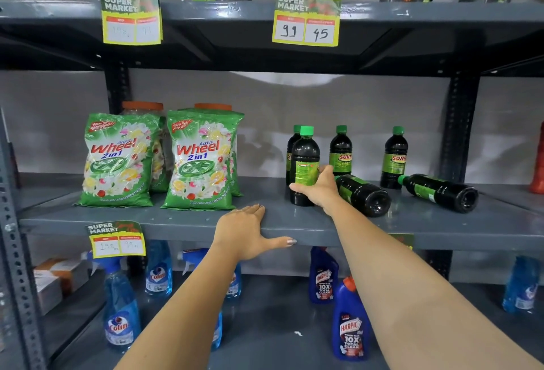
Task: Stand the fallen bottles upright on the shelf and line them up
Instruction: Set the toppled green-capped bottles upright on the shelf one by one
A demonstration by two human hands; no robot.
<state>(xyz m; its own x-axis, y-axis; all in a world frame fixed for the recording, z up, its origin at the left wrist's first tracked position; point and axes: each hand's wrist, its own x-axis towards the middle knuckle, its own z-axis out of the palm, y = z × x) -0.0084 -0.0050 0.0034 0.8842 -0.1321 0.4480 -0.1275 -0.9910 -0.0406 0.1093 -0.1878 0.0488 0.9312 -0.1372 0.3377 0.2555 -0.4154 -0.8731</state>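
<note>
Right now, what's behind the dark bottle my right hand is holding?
Behind the held bottle stands another green-capped bottle, upright. Only its cap, shoulder and left edge show; the rest, with most of its label, is covered.

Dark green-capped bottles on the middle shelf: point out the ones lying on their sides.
Two: the dark bottle lying just behind the right hand, and the dark bottle farther right. Both show their bases; the others stand upright.

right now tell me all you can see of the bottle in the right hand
The held bottle is dark, near black, seemingly plastic, with a bright green screw cap and a green label turned partly away. It stands upright near the front of the middle shelf. The right hand wraps its lower half, and another bottle stands close behind.
</note>
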